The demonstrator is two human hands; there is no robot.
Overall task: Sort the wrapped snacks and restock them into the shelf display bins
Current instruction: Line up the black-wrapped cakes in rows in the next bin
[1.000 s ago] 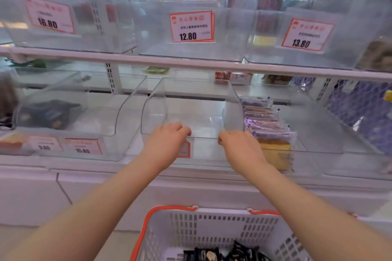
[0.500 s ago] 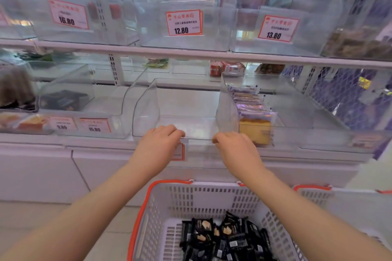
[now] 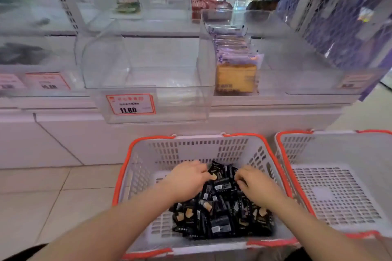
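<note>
A heap of small black wrapped snacks [image 3: 220, 212] lies in a white basket with an orange rim [image 3: 124, 167] on the floor below me. My left hand [image 3: 186, 180] is down in the heap, fingers curled round packets at its far edge. My right hand [image 3: 257, 185] is beside it, fingers curled into the packets too. Above, a clear display bin [image 3: 148, 89] with an 11.80 price tag [image 3: 130, 104] holds nothing and juts out past the shelf edge.
A second white basket [image 3: 335, 188] with nothing in it stands to the right. The neighbouring bin holds a row of yellow cake packets [image 3: 235, 76]. More clear bins and price tags [image 3: 47, 81] line the shelf to the left. Tiled floor lies at the left.
Both hands have let go of the clear bin's front edge and dropped into the basket of black snacks. My view has tilted down from the shelf.
</note>
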